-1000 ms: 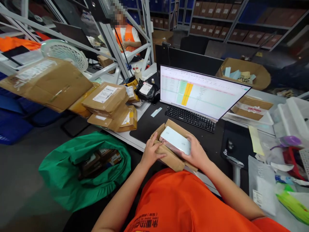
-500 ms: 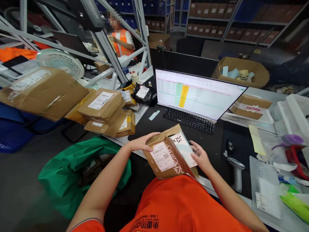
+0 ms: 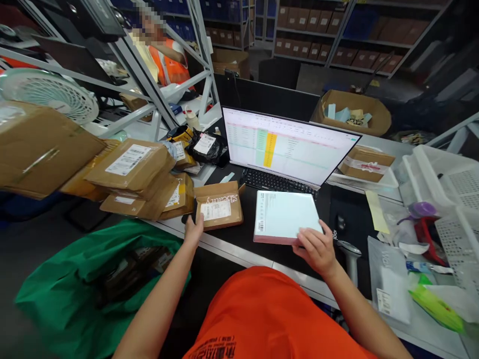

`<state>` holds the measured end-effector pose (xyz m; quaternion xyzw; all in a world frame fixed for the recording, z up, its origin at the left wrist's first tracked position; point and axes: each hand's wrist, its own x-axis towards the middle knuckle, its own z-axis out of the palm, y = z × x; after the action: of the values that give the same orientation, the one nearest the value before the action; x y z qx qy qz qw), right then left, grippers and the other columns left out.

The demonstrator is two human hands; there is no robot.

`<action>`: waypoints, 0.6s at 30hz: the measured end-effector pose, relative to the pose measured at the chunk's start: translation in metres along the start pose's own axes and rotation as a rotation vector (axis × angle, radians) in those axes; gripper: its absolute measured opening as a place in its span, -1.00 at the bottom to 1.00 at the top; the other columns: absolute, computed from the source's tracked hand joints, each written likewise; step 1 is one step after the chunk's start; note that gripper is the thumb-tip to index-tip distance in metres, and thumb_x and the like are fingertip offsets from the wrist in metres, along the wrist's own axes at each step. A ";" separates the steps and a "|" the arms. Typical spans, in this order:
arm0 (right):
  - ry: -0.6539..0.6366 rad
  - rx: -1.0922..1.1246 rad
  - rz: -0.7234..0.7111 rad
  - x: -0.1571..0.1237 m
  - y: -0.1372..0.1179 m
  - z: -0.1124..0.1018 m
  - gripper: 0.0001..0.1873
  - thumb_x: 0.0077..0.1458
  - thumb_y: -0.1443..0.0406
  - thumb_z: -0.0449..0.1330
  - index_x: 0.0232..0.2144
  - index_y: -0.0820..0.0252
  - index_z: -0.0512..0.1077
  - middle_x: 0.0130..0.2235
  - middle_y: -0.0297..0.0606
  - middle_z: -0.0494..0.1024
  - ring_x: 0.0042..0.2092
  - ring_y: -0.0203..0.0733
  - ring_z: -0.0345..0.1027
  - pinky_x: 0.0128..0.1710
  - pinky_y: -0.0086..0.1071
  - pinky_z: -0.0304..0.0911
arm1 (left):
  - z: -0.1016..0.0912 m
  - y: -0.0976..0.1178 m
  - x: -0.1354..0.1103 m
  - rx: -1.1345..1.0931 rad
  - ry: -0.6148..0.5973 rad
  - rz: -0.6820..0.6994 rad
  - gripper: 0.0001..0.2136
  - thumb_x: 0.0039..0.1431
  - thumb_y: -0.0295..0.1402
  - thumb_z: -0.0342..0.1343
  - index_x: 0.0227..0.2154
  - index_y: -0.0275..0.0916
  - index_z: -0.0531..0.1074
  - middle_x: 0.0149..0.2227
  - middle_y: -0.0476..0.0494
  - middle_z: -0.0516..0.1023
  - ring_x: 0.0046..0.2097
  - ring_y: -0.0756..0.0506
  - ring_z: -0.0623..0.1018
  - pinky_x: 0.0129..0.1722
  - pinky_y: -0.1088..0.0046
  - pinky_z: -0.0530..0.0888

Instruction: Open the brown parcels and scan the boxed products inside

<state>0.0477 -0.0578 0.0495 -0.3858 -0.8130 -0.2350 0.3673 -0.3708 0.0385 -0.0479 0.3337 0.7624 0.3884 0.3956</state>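
A pale mint flat box (image 3: 285,222) with a pink lower edge lies on the black desk mat (image 3: 245,237) in front of the keyboard (image 3: 277,183). My right hand (image 3: 316,248) grips its near right corner, fingers curled over the top. To the left, an opened brown cardboard carton (image 3: 219,210) with a white shipping label rests on the mat. My left hand (image 3: 194,232) touches the carton's near left corner; its fingers are partly hidden behind it.
A monitor (image 3: 288,144) shows a spreadsheet. Labelled parcels (image 3: 130,172) are stacked at the left, above a green sack (image 3: 86,279) of parcels on the floor. A barcode scanner (image 3: 350,257), mouse (image 3: 340,221), plastic bags and white trays (image 3: 441,184) lie right. A person in an orange vest (image 3: 168,60) works behind the rack.
The pale box has come out of the carton and now lies flat on the mat. My left hand has set the carton down to the left.
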 end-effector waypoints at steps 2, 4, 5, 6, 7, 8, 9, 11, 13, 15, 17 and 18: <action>0.002 0.019 -0.031 -0.002 -0.013 0.013 -0.40 0.05 0.37 0.38 0.14 0.07 0.36 -0.13 -0.28 0.62 -0.07 -0.23 0.45 0.32 0.03 0.16 | 0.004 0.000 -0.022 -0.006 0.113 0.116 -0.26 0.21 0.03 0.09 0.31 -0.29 0.07 0.40 -0.48 0.05 0.43 -0.38 0.06 0.36 -0.02 0.16; -0.004 0.046 -0.044 -0.008 -0.023 0.025 -0.44 0.06 0.36 0.38 0.11 0.08 0.39 -0.13 -0.29 0.63 -0.05 -0.23 0.45 0.34 0.03 0.13 | 0.012 0.000 -0.054 -0.128 -0.008 0.197 -0.27 0.22 0.08 0.07 0.32 -0.23 0.08 0.36 -0.43 0.16 0.37 -0.35 0.22 0.33 0.00 0.22; -0.011 0.064 -0.053 -0.012 -0.028 0.031 -0.46 0.07 0.36 0.38 0.10 0.07 0.41 -0.13 -0.29 0.64 -0.04 -0.24 0.45 0.35 0.03 0.11 | 0.018 0.002 -0.071 -0.229 -0.170 0.185 -0.26 0.20 0.12 0.07 0.31 -0.19 0.10 0.31 -0.41 0.26 0.30 -0.33 0.35 0.27 0.00 0.31; -0.023 0.086 -0.064 -0.015 -0.032 0.036 -0.48 0.09 0.37 0.36 0.10 0.06 0.42 -0.12 -0.30 0.64 -0.03 -0.24 0.45 0.37 0.04 0.09 | 0.026 0.005 -0.088 -0.334 -0.356 0.122 -0.25 0.18 0.14 0.08 0.31 -0.17 0.12 0.27 -0.39 0.33 0.23 -0.33 0.43 0.21 0.00 0.38; -0.037 0.113 -0.077 -0.018 -0.036 0.041 -0.51 0.11 0.38 0.34 0.09 0.04 0.42 -0.10 -0.32 0.64 -0.02 -0.25 0.45 0.38 0.04 0.06 | 0.033 0.008 -0.104 -0.416 -0.516 0.037 -0.24 0.15 0.14 0.13 0.31 -0.14 0.13 0.25 -0.37 0.37 0.19 -0.32 0.47 0.15 0.02 0.44; -0.060 0.141 -0.093 -0.020 -0.039 0.045 -0.52 0.12 0.39 0.32 0.09 0.04 0.42 -0.08 -0.32 0.63 -0.01 -0.25 0.44 0.39 0.04 0.03 | 0.041 0.013 -0.117 -0.467 -0.628 -0.043 -0.21 0.11 0.10 0.20 0.32 -0.11 0.14 0.25 -0.35 0.39 0.16 -0.32 0.50 0.10 0.03 0.48; -0.097 0.173 -0.112 -0.024 -0.040 0.047 -0.52 0.14 0.41 0.30 0.10 0.04 0.42 -0.06 -0.32 0.62 0.01 -0.25 0.43 0.40 0.02 0.01 | 0.047 0.017 -0.126 -0.491 -0.688 -0.107 -0.19 0.07 0.04 0.27 0.33 -0.09 0.13 0.24 -0.33 0.40 0.15 -0.32 0.50 0.07 0.05 0.50; -0.202 0.219 -0.103 -0.036 -0.036 0.048 -0.51 0.16 0.39 0.26 0.14 0.05 0.38 0.00 -0.28 0.60 0.08 -0.23 0.41 0.39 -0.01 0.03 | 0.055 0.024 -0.135 -0.466 -0.682 -0.135 -0.12 -0.01 -0.10 0.37 0.35 -0.09 0.10 0.23 -0.31 0.41 0.16 -0.32 0.49 0.08 0.07 0.49; -0.281 0.161 0.101 -0.059 -0.024 0.041 -0.48 0.18 0.29 0.23 0.18 0.11 0.33 0.06 -0.14 0.55 0.15 -0.10 0.36 0.33 0.03 0.09 | 0.057 0.025 -0.133 -0.378 -0.601 -0.044 -0.04 -0.08 -0.17 0.41 0.37 -0.13 0.06 0.23 -0.32 0.41 0.19 -0.33 0.46 0.17 0.06 0.42; -0.275 -0.030 0.558 -0.095 -0.006 0.026 -0.39 0.16 0.16 0.21 0.21 0.26 0.27 0.12 0.11 0.46 0.19 0.14 0.31 0.24 0.17 0.13 | 0.056 0.020 -0.128 -0.264 -0.516 0.105 -0.02 -0.10 -0.18 0.40 0.37 -0.19 0.06 0.27 -0.34 0.35 0.26 -0.34 0.39 0.27 0.05 0.30; -0.240 -0.209 1.084 -0.135 0.012 0.007 -0.26 0.13 0.09 0.15 0.24 0.42 0.18 0.16 0.37 0.35 0.20 0.32 0.27 0.15 0.25 0.16 | 0.056 0.013 -0.123 -0.149 -0.455 0.238 -0.06 -0.10 -0.21 0.38 0.36 -0.21 0.11 0.32 -0.35 0.28 0.32 -0.34 0.30 0.34 0.04 0.20; -0.267 -0.207 1.242 -0.154 0.020 -0.003 -0.26 0.12 0.08 0.11 0.23 0.45 0.17 0.13 0.43 0.35 0.15 0.37 0.32 0.07 0.26 0.21 | 0.057 0.009 -0.122 -0.097 -0.438 0.285 -0.09 -0.09 -0.23 0.36 0.35 -0.22 0.14 0.34 -0.33 0.26 0.34 -0.34 0.27 0.35 0.04 0.16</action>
<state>0.1320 -0.1180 -0.0663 -0.8440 -0.4501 -0.0056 0.2918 -0.2632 -0.0380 -0.0198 0.4947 0.5843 0.3948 0.5079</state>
